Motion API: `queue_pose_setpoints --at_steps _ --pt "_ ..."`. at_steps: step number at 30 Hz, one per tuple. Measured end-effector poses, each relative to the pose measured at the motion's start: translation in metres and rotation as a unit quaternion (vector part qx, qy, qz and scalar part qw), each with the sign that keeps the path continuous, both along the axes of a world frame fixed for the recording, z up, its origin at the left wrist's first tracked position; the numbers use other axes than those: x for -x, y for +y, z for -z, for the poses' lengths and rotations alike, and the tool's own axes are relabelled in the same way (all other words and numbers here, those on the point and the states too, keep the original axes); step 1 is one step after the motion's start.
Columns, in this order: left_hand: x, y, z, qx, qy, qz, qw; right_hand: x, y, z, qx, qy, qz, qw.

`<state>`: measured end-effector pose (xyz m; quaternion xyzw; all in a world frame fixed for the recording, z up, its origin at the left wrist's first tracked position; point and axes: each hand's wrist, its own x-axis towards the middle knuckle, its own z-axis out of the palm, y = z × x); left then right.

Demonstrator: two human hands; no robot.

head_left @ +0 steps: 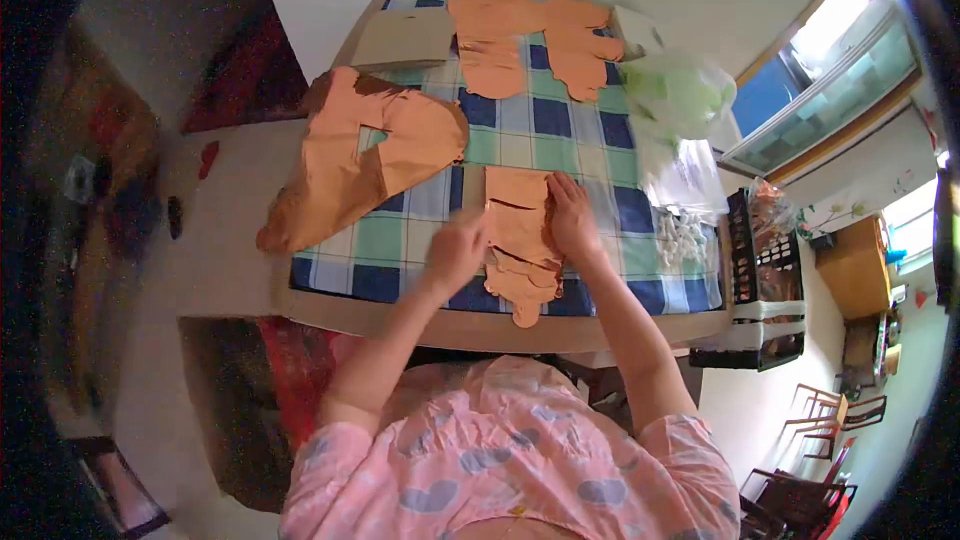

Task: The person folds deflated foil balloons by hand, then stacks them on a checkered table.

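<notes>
An orange sheet-like piece [520, 225] with two dark slits lies on the checked cloth in front of me, its scalloped lower end near the table's front edge. My right hand [572, 215] rests flat along its right edge, fingers stretched out. At its left edge is my left hand [461, 248], blurred, its fingers drawn together; what they hold, if anything, is hidden. A large curved orange piece [340, 160] lies to the left. More orange pieces [500, 25] are spread at the far side.
The table wears a blue, green and white checked cloth [550, 120]. A cardboard piece [403, 37] lies at the far left. Clear plastic bags [680, 95] sit on the right side, with a black crate [768, 280] beyond the right edge. Chairs [825, 410] stand farther right.
</notes>
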<state>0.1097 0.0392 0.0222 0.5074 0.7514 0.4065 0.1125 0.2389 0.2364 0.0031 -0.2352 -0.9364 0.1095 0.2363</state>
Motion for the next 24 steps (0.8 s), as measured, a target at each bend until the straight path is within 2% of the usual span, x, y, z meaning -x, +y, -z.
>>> queue_pose_setpoints --at_steps 1,4,7,10,15,18,21,24 --pt "0.013 0.012 0.008 -0.093 0.117 -0.042 0.988 0.000 0.002 0.001 0.004 0.002 -0.005 1.000" --pt "0.042 0.049 0.016 -0.053 0.144 0.015 0.988 0.000 0.002 -0.002 0.012 -0.005 -0.019 1.000" --pt "0.040 0.069 0.039 -0.035 0.260 0.019 0.965 0.001 -0.006 -0.011 0.011 -0.014 -0.020 1.000" --pt "0.027 0.064 0.041 0.039 0.225 0.027 0.973 0.002 0.004 -0.004 0.000 -0.007 -0.029 1.000" --pt "0.021 0.057 0.037 0.039 0.209 0.026 0.977 0.001 0.000 -0.003 0.010 -0.018 -0.015 1.000" --pt "0.023 0.058 0.032 0.051 0.227 0.022 0.972 -0.002 -0.002 -0.006 -0.040 -0.007 -0.022 0.999" --pt "0.021 0.059 0.035 0.038 0.224 0.023 0.973 -0.006 0.006 0.003 0.085 0.080 0.016 0.993" --pt "0.023 0.062 0.041 0.029 0.228 0.016 0.973 -0.014 0.014 -0.005 0.051 -0.018 0.221 0.974"
